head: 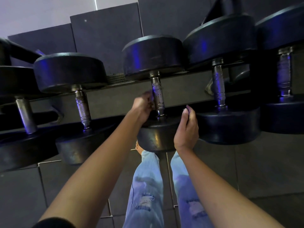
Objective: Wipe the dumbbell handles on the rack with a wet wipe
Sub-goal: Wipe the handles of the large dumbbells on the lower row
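Several black dumbbells lie across a dark rack [115,96], each with a knurled metal handle. My left hand [144,106] is at the middle dumbbell's handle [158,96], its fingers curled against the handle's left side. I cannot make out a wet wipe in either hand. My right hand [187,127] hangs just right of that dumbbell's near head [156,139], thumb pointing up and fingers loosely bent, holding nothing I can see. Neighbouring handles stand to the left [83,107] and to the right [218,84].
More dumbbells fill the rack at the far left [25,114] and far right [283,74]. Dark rubber floor tiles [246,170] lie below the rack, dark wall panels [105,35] behind it. My legs in light blue jeans [146,186] stand right at the rack.
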